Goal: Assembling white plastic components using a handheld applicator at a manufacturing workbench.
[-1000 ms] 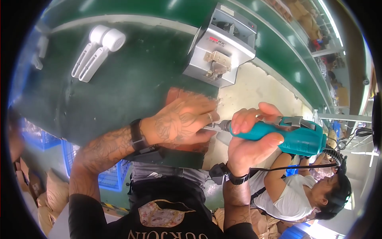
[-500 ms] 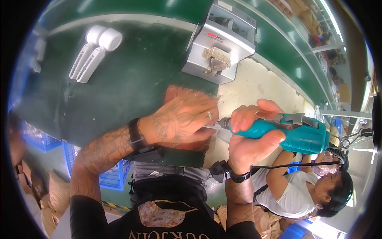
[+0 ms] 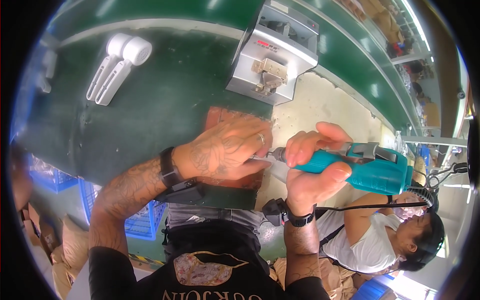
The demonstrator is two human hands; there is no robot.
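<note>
My right hand (image 3: 307, 188) is wrapped round a teal electric screwdriver (image 3: 376, 172), held nearly level with its tip pointing left. The tip meets a white plastic part (image 3: 278, 171) at the fingertips of my left hand (image 3: 227, 147). My left fingers are closed on that part and hide most of it; the exact contact of the bit is too small to make out. Beneath my left hand lies a reddish-brown mat (image 3: 215, 117) on the dark green bench top (image 3: 165, 100).
Two white round-headed handles (image 3: 117, 70) lie at the far left of the bench. A silver desktop machine (image 3: 272, 55) stands at the back. A black cable (image 3: 370, 206) trails from the screwdriver. A co-worker (image 3: 370, 240) sits to the right; blue crates (image 3: 142, 222) stand below the bench.
Both hands and the screwdriver stay nearly in place, with only slight shifts of the fingers. The co-worker's arm has moved a little.
</note>
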